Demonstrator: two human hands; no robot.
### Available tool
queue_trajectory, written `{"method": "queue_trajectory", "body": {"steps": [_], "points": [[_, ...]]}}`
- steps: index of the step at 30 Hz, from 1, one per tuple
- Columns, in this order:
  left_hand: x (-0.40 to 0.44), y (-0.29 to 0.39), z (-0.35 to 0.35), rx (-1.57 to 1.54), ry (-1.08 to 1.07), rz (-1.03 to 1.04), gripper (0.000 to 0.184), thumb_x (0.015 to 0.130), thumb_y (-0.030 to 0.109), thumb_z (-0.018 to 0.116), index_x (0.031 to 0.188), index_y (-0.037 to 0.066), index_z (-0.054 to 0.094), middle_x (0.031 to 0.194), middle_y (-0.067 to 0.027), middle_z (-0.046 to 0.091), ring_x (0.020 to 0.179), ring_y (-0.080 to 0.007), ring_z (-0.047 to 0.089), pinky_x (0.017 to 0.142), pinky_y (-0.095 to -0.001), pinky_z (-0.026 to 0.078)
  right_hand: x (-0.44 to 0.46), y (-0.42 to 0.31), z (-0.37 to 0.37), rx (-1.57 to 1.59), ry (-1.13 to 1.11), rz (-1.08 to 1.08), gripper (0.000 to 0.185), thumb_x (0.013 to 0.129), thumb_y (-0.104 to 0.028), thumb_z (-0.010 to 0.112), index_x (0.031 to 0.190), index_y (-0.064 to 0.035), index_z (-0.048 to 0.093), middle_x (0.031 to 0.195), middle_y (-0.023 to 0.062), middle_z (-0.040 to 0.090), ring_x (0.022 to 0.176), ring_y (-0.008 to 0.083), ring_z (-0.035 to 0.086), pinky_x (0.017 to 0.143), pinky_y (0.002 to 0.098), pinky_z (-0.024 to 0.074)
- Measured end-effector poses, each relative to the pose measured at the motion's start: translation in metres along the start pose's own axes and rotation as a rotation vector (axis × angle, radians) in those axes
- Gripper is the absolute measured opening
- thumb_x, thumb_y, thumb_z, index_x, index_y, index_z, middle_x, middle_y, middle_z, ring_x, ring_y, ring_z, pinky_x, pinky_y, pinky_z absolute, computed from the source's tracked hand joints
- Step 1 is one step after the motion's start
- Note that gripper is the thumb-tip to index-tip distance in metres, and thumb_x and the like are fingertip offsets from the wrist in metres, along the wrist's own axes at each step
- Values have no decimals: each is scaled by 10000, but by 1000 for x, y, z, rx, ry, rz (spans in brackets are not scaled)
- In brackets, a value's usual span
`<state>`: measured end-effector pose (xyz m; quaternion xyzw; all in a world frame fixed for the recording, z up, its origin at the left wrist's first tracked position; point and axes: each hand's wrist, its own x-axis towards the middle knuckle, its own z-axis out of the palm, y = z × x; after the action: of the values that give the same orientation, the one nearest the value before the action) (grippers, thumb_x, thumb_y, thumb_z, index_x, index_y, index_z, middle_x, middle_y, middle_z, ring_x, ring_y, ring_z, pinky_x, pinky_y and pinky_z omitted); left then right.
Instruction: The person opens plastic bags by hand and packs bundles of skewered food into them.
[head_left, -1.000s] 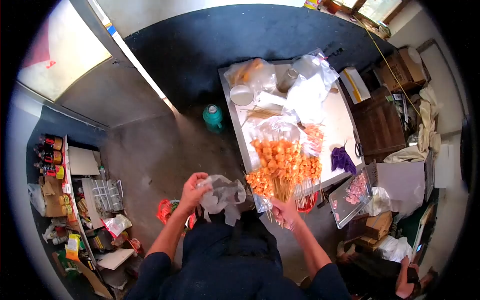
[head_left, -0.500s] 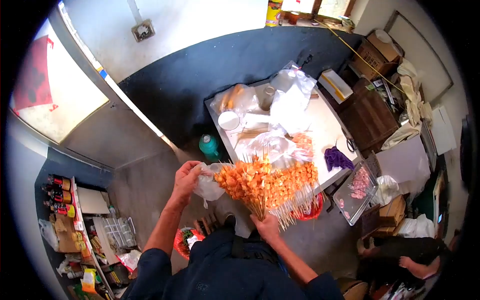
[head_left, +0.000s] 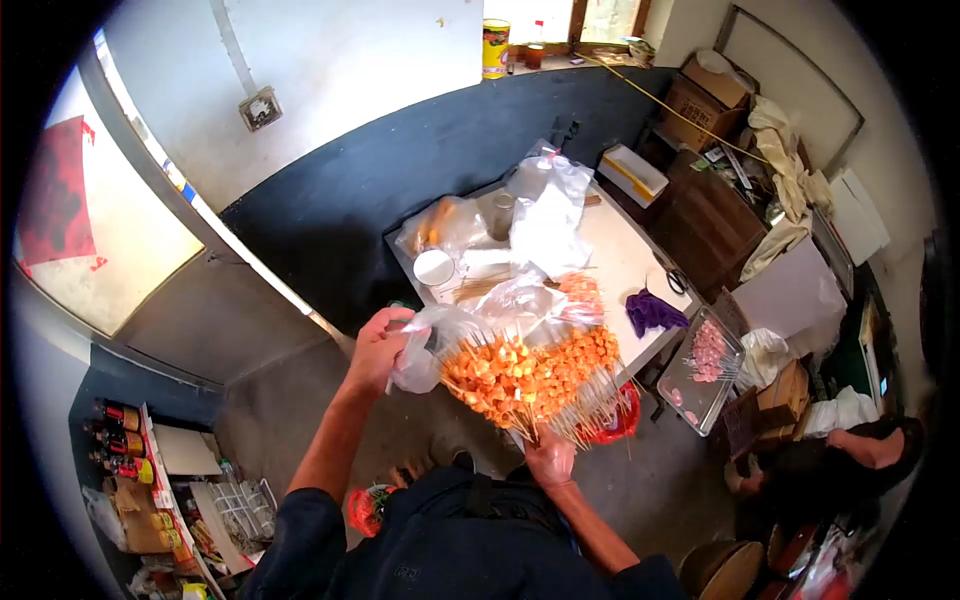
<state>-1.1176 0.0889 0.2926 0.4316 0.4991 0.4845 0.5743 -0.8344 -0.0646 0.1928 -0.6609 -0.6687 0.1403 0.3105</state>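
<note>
The bundle of skewers, loaded with orange pieces, is at the near edge of the table, toward its left corner, with the bare stick ends pointing back to the person. The right hand is closed around those ends, where they gather together. It looks moderately heavy for its size, with most of the weight out at the food end, so it would likely tip forward in a loose grip. The sticks themselves should be stiff but thin and easily snapped; the glossy orange pieces look soft and slick, so the bare wood is the better hold. Just beyond the table's left corner, the left hand pinches a clear plastic bag, light and limp, best held by its rim; whether any tips are inside it cannot be told. More loaded skewers lie along the table's near edge, their sticks overhanging. On the table's right side are a purple cloth and scissors; past that side sits a tray with pink pieces. A white container stands by the table's left edge.
</note>
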Motion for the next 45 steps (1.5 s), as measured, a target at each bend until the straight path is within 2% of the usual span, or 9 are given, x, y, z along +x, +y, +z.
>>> {"method": "queue_trajectory", "body": {"steps": [12,14,17,21,23,29,37,39,45], "points": [[-9,52,22,519,-364,-210,267,799,153,669,1031,32,616,881,-16,643,737,-65,539,560,-212,409,-14,15,-13,-54,82,-29,193,694,-115,654,879,-87,604,679,137,615,617,315,615,530,424,479],[-4,33,22,465,-370,-50,260,813,173,644,1034,38,615,894,-12,650,701,-61,533,507,-212,380,-16,15,-14,-51,93,-13,192,693,-114,653,878,-89,605,681,137,616,615,315,614,530,425,478],[-5,31,35,280,-320,-114,251,828,164,618,1047,41,606,927,-25,662,665,-75,536,506,-203,386,-21,23,-11,-70,99,-7,195,694,-115,652,883,-93,606,680,132,617,611,313,613,530,424,478],[7,18,41,-58,-316,-161,238,918,131,557,1094,-29,553,1014,-150,655,925,-214,658,746,-280,519,-30,26,-10,-164,91,-43,200,704,-109,638,900,-101,599,660,108,610,598,295,610,519,415,473],[9,23,49,-118,-295,-172,248,939,132,526,1118,-41,534,1030,-171,648,940,-237,657,760,-296,521,-34,25,-12,-179,89,-54,198,709,-101,629,905,-104,597,655,99,604,591,285,608,513,408,471],[6,49,69,-138,-375,-229,277,903,134,581,1160,34,553,980,-76,664,684,-112,631,430,-216,428,-42,23,-18,-218,59,-62,152,712,-70,597,859,-101,574,635,91,579,578,287,593,512,408,464],[-4,36,109,141,-618,-31,258,940,81,491,1190,32,531,939,-72,642,531,-52,477,454,-183,414,-45,27,-34,-301,-44,-74,93,713,-70,564,779,-90,502,626,95,553,561,299,581,495,421,454],[5,14,114,210,-553,227,239,939,106,490,1168,53,535,835,-47,623,465,-62,412,420,-215,357,-45,26,-40,-360,-92,-101,82,757,-75,549,834,-88,522,623,83,579,568,276,608,501,403,484],[58,-34,96,199,-264,117,311,896,25,443,1190,55,537,735,-47,581,480,-101,480,409,-259,383,-51,35,-41,-380,-105,-145,244,764,-84,551,1006,-59,563,665,85,592,586,266,612,495,395,484]]}}
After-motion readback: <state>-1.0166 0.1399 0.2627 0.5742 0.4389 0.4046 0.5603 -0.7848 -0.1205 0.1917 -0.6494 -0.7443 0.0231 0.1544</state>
